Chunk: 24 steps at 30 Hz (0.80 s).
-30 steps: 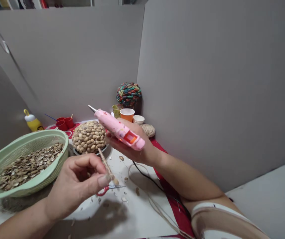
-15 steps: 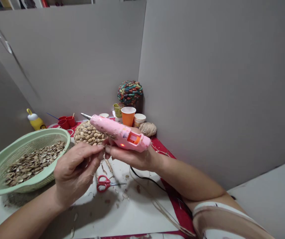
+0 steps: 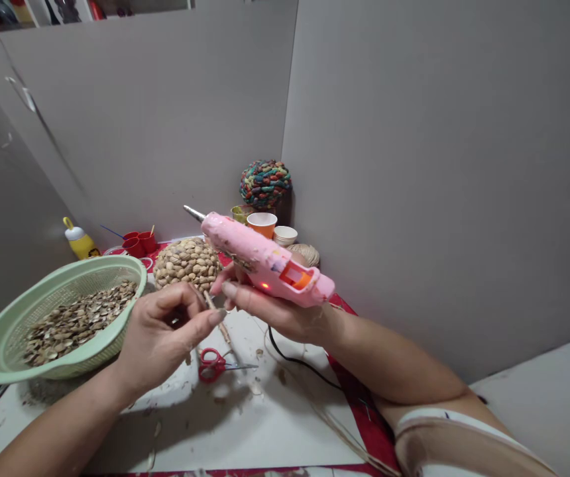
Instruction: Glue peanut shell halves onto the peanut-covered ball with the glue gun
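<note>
My right hand (image 3: 285, 318) is wrapped round a pink hot glue gun (image 3: 250, 248). The gun's metal nozzle points up and to the left, and a small red light glows on its side. Close beside it, my left hand (image 3: 166, 331) is closed, with curled fingers and the thumb laid forward; what it holds, if anything, is too small or hidden to make out. Behind the hands sits a ball covered in peanut shells (image 3: 188, 265). Red-handled scissors (image 3: 211, 364) lie on the white table below, near a thin stick (image 3: 224, 330).
A green colander (image 3: 130, 311) of loose shells stands at left. Red cups (image 3: 133, 247), a yellow bottle (image 3: 82, 244), an orange cup (image 3: 262, 226), twine (image 3: 307, 254) and a multicoloured ball (image 3: 265, 183) line the back. A black cord (image 3: 295, 360) crosses the table; grey panels (image 3: 414, 165) rise behind.
My hands have drawn slightly apart after their fingertips met. The glue gun has shifted right, its nozzle tilting higher. The whole view has moved a little.
</note>
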Tool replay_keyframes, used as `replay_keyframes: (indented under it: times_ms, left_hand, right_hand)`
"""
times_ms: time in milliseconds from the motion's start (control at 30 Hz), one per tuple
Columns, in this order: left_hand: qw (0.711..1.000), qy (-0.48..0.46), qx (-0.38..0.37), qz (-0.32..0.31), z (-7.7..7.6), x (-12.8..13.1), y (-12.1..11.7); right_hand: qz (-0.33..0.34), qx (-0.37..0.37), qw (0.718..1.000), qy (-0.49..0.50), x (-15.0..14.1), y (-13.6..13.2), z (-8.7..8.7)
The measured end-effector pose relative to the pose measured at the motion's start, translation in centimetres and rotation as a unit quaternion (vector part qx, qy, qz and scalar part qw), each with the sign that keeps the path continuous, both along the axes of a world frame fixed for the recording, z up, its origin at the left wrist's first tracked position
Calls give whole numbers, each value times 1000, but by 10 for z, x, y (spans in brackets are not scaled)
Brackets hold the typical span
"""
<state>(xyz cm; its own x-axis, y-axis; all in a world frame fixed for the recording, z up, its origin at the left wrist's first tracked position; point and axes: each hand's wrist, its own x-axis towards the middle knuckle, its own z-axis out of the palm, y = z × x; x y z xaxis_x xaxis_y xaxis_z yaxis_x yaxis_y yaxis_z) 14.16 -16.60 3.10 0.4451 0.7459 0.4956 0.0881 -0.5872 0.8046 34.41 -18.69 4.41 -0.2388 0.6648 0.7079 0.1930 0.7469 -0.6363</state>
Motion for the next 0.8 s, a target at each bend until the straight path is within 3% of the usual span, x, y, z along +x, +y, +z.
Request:
replay_keyframes:
  times_ms: [133, 333, 433, 600, 800]
  left_hand:
    - [985, -68, -141, -67, 5, 2, 3]
    - [903, -159, -354, -184, 16, 5, 9]
    - [886, -180, -386, -184, 17, 6, 9]
    - [889, -217, -377, -146, 12, 10, 9]
    - [886, -220, -398, -88, 8, 19, 4]
  right_hand:
    - [-7, 3, 1000, 9, 1, -1, 3]
    - [-36, 28, 999, -2, -4, 1, -3]
    - [-36, 53, 998, -2, -8, 3, -8]
    - [-52, 152, 986, -36, -7, 6, -13]
    - [-64, 189, 975, -92, -11, 12, -23]
